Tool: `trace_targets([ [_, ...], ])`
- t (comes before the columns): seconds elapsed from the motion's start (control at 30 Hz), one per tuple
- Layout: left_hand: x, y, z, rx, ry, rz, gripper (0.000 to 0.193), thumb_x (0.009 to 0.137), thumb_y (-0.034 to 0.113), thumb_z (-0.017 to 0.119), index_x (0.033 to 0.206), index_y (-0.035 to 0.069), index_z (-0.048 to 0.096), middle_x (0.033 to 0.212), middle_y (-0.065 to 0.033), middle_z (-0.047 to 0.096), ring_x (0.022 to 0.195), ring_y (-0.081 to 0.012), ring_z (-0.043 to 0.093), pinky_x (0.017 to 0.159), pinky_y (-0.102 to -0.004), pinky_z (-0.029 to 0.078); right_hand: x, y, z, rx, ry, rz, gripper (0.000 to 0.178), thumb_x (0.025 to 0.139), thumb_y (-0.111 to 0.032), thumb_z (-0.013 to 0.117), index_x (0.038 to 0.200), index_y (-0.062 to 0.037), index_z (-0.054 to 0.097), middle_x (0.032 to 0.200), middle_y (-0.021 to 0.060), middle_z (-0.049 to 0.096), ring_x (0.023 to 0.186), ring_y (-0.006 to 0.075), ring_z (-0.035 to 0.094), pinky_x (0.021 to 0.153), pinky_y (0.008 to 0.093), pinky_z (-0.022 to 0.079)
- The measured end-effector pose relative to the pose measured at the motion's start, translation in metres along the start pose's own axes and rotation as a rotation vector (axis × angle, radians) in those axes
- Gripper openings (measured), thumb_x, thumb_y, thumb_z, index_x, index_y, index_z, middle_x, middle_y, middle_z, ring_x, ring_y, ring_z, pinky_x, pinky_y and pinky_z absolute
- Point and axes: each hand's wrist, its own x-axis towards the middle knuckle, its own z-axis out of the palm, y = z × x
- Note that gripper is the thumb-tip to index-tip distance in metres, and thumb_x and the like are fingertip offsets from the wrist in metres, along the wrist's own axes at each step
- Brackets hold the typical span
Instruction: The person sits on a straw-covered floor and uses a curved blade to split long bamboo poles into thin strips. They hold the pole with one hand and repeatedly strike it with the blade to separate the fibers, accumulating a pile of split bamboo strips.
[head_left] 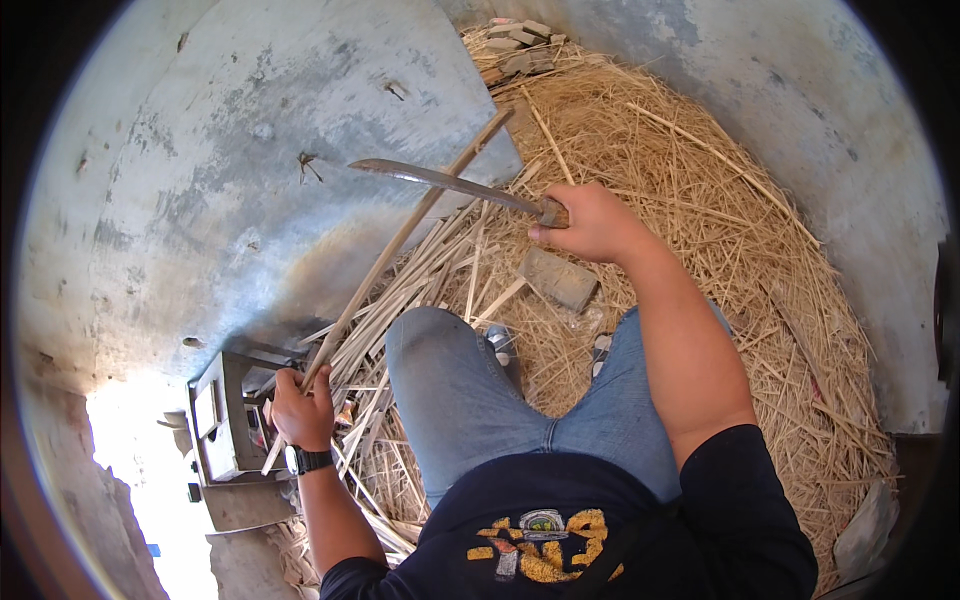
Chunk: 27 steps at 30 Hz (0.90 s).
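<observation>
My right hand is wrapped round the handle of a machete with a long, slightly curved blade. The blade points left and crosses the upper part of a long bamboo strip; whether the two touch, I cannot tell. Fingers of my left hand are closed round the strip's lower end, beside my left knee. From there it slants up and away to the right, in front of the wall. A greyish block lies between my knees and the machete, on the littered floor.
Loose straw-like shavings cover the floor. Split strips lie heaped beside my left knee. A small wooden cabinet stands at the left by a bright opening. Worn walls curve round, with bricks in the far corner.
</observation>
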Motion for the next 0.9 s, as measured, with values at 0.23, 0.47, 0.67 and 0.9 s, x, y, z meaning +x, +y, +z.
trace_targets([
  [0.23,-0.001,0.001,0.000,-0.054,-0.241,-0.058,0.046,0.094,0.049,0.059,0.080,0.005,0.060,0.064,-0.0185,0.060,0.063,-0.0412,0.061,0.055,-0.0483,0.044,-0.002,-0.005,-0.002,-0.056,-0.035,0.009,0.047,0.081,-0.042,0.073,0.109,-0.0057,0.067,0.097,0.0185,0.069,0.094,0.0350,0.067,0.081,0.0437,0.052],
  [0.47,-0.002,-0.001,0.002,-0.009,-0.287,-0.040,0.044,0.095,0.046,0.058,0.081,0.005,0.062,0.062,-0.0181,0.060,0.061,-0.0396,0.061,0.054,-0.0476,0.043,0.004,-0.007,0.010,-0.160,-0.033,-0.012,0.042,0.084,-0.041,0.071,0.109,-0.0075,0.066,0.094,0.0180,0.070,0.088,0.0333,0.068,0.079,0.0427,0.053],
  [0.67,-0.003,0.005,-0.003,-0.070,-0.236,-0.030,0.039,0.094,0.042,0.060,0.082,0.005,0.062,0.065,-0.0144,0.061,0.061,-0.0351,0.061,0.054,-0.0459,0.043,0.006,0.000,-0.013,0.187,0.402,0.184,0.043,0.087,-0.040,0.070,0.107,-0.0026,0.065,0.089,0.0176,0.070,0.085,0.0307,0.069,0.077,0.0395,0.053],
  [0.9,-0.003,0.008,0.008,-0.073,-0.216,0.039,0.039,0.094,0.039,0.060,0.077,0.004,0.058,0.067,-0.0151,0.059,0.062,-0.0372,0.059,0.055,-0.0471,0.042,-0.003,-0.021,-0.004,-0.089,0.080,0.048,0.030,0.085,-0.034,0.070,0.102,-0.0098,0.065,0.084,0.0125,0.069,0.081,0.0294,0.068,0.072,0.0418,0.053],
])
